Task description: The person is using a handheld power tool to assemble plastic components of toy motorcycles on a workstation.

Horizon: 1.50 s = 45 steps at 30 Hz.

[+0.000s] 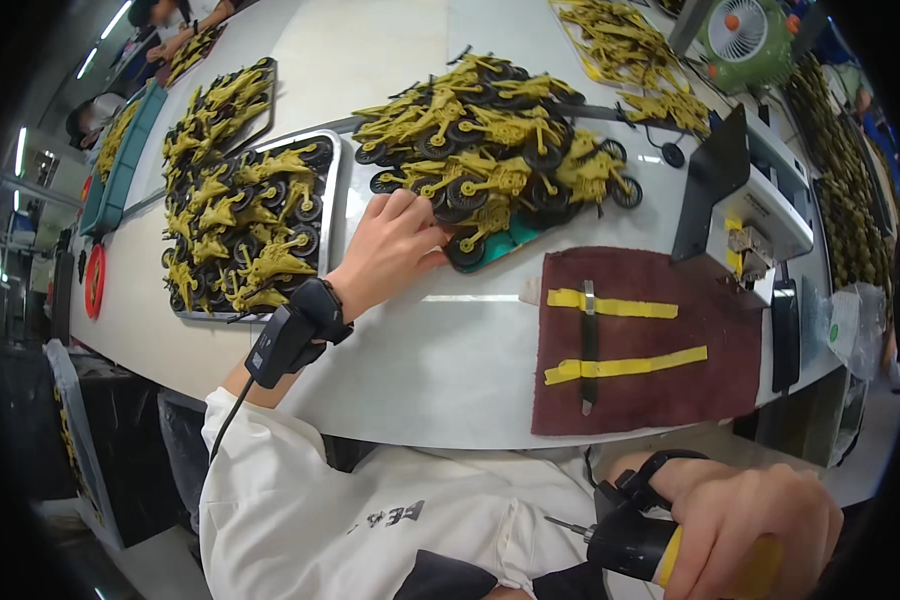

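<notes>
My left hand [395, 245] reaches to the near left edge of a heap of yellow toy motorcycles [500, 125] with black wheels. Its fingers are curled against a toy motorcycle [465, 195] there; the fingertips are partly hidden. Under the heap's near side shows a piece of a green tray [505, 243]. Low at the right, in front of my body, my right hand [755, 530] is wrapped round a black and yellow electric screwdriver [630, 540]. Its thin bit points left, clear of the table.
A dark red cloth mat [640, 385] with yellow strips and a metal bar lies before me. Right of it stands a metal-sided device [760, 205]. More motorcycles fill a metal tray [335, 190] at left. A green fan [745, 45] stands far right; other people are far left.
</notes>
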Available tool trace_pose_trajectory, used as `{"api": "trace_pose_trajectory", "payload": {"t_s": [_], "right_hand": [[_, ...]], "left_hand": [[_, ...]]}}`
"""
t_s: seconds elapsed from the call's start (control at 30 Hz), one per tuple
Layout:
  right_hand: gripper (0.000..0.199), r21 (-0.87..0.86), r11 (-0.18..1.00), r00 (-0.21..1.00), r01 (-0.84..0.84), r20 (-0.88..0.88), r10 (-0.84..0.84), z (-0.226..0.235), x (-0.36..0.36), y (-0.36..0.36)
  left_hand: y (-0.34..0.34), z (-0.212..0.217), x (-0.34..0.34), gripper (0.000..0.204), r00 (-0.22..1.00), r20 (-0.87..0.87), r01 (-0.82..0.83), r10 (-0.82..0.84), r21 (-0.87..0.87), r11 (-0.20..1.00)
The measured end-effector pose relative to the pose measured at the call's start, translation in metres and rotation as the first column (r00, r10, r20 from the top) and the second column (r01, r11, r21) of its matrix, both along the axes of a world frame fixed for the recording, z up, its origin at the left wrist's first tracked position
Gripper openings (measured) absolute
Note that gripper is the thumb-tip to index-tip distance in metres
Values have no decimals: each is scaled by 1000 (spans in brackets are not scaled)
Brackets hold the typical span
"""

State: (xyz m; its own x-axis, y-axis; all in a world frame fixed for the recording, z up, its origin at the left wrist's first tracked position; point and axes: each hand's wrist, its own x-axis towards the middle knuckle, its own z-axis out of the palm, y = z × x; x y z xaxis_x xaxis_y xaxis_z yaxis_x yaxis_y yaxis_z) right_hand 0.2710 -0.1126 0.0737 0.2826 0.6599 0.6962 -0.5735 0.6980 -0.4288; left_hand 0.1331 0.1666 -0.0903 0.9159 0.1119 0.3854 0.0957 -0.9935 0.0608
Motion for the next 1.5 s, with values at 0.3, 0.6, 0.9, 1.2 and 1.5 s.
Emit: {"api": "trace_pose_trajectory", "payload": {"t_s": [0.3,0.6,0.9,1.2,1.5], "right_hand": [[8,199,917,937,-346,124,327,-13,29,8],[53,-41,992,945,-119,301,125,-46,61,-20],[61,-264,765,805,588,105,-583,-96,90,-109],[55,-377,498,601,781,239,-762,-91,84,-78],[56,-274,184,279,944,364,-889,-80,97,-66]], "left_hand": [[-47,-5,43,19,998,38,40,-42,42,998],[-88,-4,78,30,987,88,-132,137,-54,990],[35,18,-48,78,912,-333,-344,240,-302,889],[33,10,-49,44,903,115,-375,414,-262,889],[4,54,-41,35,741,502,-498,446,-35,867]]}}
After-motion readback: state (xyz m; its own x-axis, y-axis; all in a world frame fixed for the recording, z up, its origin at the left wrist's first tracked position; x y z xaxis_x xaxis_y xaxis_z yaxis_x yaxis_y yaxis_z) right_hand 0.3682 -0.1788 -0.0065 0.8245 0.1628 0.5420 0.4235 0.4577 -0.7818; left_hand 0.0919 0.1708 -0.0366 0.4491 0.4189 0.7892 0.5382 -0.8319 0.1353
